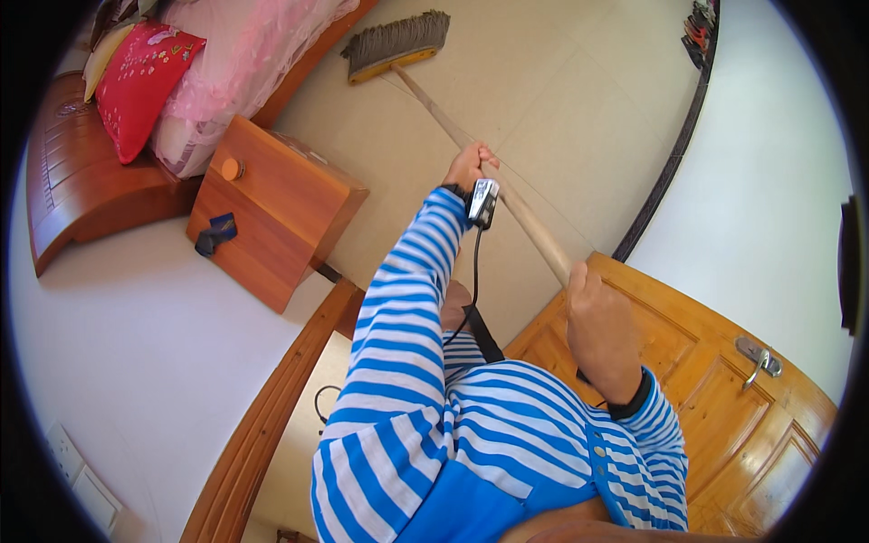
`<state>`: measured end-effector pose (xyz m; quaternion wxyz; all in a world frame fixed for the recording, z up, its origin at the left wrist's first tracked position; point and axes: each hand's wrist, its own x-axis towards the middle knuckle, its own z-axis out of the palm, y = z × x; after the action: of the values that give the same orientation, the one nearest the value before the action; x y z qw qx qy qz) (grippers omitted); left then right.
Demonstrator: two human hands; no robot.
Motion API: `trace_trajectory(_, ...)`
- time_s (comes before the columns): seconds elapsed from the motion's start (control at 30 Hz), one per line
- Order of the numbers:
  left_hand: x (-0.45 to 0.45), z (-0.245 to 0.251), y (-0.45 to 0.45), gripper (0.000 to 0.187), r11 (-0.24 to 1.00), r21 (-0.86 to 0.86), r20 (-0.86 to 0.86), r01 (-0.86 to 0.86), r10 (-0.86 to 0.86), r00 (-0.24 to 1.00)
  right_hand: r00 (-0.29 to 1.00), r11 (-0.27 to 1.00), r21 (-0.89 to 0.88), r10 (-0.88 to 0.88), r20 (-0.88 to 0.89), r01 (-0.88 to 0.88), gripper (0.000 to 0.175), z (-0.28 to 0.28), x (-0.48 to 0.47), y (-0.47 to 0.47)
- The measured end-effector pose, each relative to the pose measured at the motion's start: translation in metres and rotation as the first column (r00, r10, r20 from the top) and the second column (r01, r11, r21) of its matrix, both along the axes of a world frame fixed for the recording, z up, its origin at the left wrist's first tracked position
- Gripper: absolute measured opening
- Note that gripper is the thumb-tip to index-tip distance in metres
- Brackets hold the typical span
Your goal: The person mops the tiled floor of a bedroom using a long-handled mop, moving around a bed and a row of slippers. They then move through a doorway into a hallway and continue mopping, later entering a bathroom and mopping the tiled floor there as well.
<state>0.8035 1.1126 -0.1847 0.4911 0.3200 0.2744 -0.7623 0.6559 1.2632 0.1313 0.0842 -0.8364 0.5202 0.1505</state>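
Observation:
A broom with a long wooden handle (533,220) slants across the view, running away from me over the tiled floor. Its yellow head (394,66) with grey bristles (397,37) lies at the top, beside the bed. My left hand (470,165) is wrapped around the middle of the handle, and a small device with a cable (483,202) is strapped at that wrist. Closer to my body, my right hand (601,329) grips the upper end of the handle, with a black band on its wrist. The handle's very end is hidden by that hand.
A wooden nightstand (271,210) holds a small round orange-lidded container (233,169) and a dark blue-and-black item (216,234). Behind it stands a bed with pink netting (237,61) and a red pillow (146,85). An open wooden door (686,380) is at right. Small items (699,34) lie along the far wall.

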Motion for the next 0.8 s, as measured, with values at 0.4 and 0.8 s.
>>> trace_trajectory(0.4,0.067,-0.064,0.045,0.023,0.992,-0.094,0.037,-0.088,0.092,0.995,0.892,0.963,0.236,-0.215,0.398,0.126,0.041,-0.101,-0.004,0.019)
trace_trajectory(0.8,0.106,-0.143,0.024,0.02,0.987,0.161,0.367,-0.013,-0.048,0.929,0.815,0.96,0.269,-0.211,0.539,0.07,0.045,-0.27,-0.003,-0.051)
